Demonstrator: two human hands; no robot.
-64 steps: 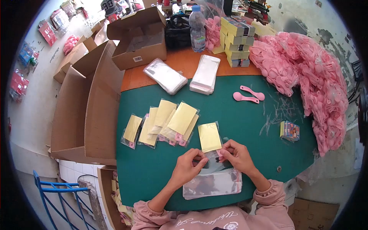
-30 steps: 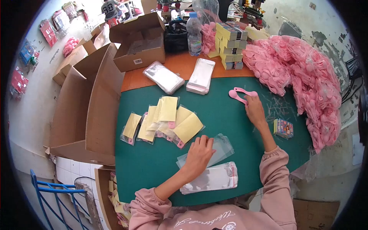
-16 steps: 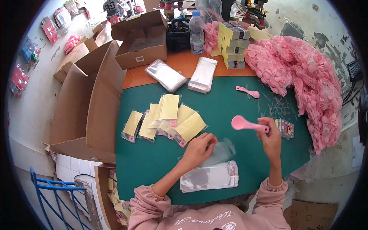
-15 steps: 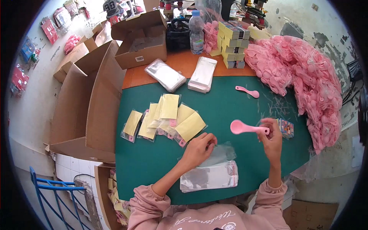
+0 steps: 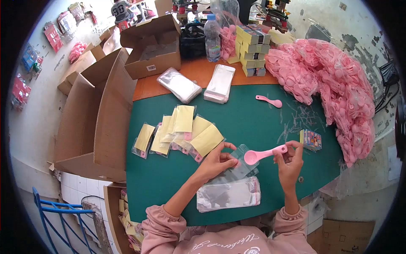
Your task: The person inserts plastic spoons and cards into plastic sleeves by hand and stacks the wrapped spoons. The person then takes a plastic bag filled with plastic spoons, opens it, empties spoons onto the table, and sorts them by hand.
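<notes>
My right hand pinches the handle end of a pink measuring spoon, its bowl pointing left. Just below the bowl is a clear plastic bag, which my left hand holds at its left side between thumb and fingers. Part of the bag's edge is hidden by the fingers. Under it lies a stack of clear bags near the front edge of the table. Beside my left hand, several filled bags with yellow cards and pink spoons overlap in a pile.
A small stack of printed cards sits right of my right hand. One loose pink spoon lies farther back. Bagged pink spoons heap along the right. Two bag stacks, a bottle and card bundles stand behind; cardboard boxes border the left.
My right hand has brought the spoon left and slightly down, its bowl now over the clear bag. My left hand has moved slightly right and the bag's upper end has lifted.
</notes>
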